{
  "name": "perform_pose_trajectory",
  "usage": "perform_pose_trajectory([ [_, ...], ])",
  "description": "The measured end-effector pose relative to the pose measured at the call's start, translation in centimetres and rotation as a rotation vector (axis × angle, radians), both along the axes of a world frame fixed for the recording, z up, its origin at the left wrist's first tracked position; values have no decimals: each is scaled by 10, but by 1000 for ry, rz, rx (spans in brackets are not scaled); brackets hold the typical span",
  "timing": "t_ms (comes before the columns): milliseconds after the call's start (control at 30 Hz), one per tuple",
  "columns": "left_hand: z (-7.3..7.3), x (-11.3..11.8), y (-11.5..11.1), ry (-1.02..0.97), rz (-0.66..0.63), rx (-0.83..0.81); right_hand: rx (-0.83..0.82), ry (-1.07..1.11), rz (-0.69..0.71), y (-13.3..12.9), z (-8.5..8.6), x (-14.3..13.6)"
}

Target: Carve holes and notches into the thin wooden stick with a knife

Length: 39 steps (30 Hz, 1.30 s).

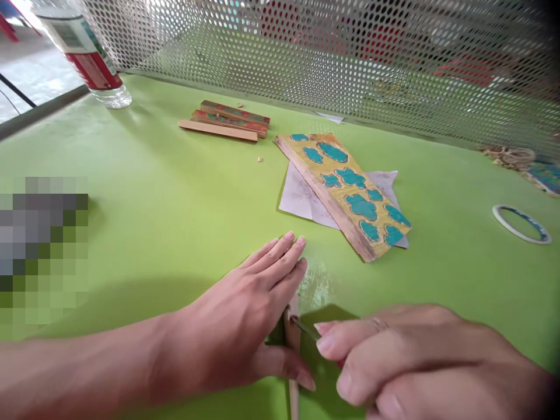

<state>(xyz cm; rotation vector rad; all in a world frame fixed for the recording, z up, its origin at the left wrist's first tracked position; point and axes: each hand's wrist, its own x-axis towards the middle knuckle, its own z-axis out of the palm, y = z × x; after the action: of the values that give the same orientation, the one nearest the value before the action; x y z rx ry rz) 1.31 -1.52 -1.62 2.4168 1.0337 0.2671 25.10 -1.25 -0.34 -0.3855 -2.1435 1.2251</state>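
A narrow wooden stick lies on the green table, pointing away from me, with a small dark notch or hole in its upper part. My left hand holds it down, fingers stretched out flat beside its far end and the thumb crossing over the near part. In my closed right hand is a slim metal tool. Its tip meets the stick at the notch. The fingers cover most of the handle, with a bit of red showing beneath them, so its exact kind cannot be made out.
A yellow board with blue-green cloud shapes lies over a white paper. Painted wood strips sit further back. A water bottle stands at far left, a tape roll lies right, and a perforated metal screen borders the back.
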Motion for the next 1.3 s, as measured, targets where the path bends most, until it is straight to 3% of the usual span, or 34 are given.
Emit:
perform_pose_trajectory([
  [33, -1, 0, 0, -5, -4, -2, -2, 0, 34, 5, 4, 0],
  [200, -4, 1, 1, -48, 5, -26, -73, 19, -66, 14, 19, -8],
  [500, -5, -1, 1, -7, -5, 24, -367, 83, -165, 18, 21, -15],
  [667, -5, -1, 0, -1, -2, 23, -304, 160, -117, 15, 18, -13],
  [900, -5, -1, 1, 6, 5, 24, -229, 93, -42, 14, 18, -11],
  [1167, -4, -1, 1, 10, 0, -12, -715, 179, -199, 29, -1, -11],
  [1300, -4, -1, 0, -4, 4, -7, -547, 230, -210, 22, 6, -12],
])
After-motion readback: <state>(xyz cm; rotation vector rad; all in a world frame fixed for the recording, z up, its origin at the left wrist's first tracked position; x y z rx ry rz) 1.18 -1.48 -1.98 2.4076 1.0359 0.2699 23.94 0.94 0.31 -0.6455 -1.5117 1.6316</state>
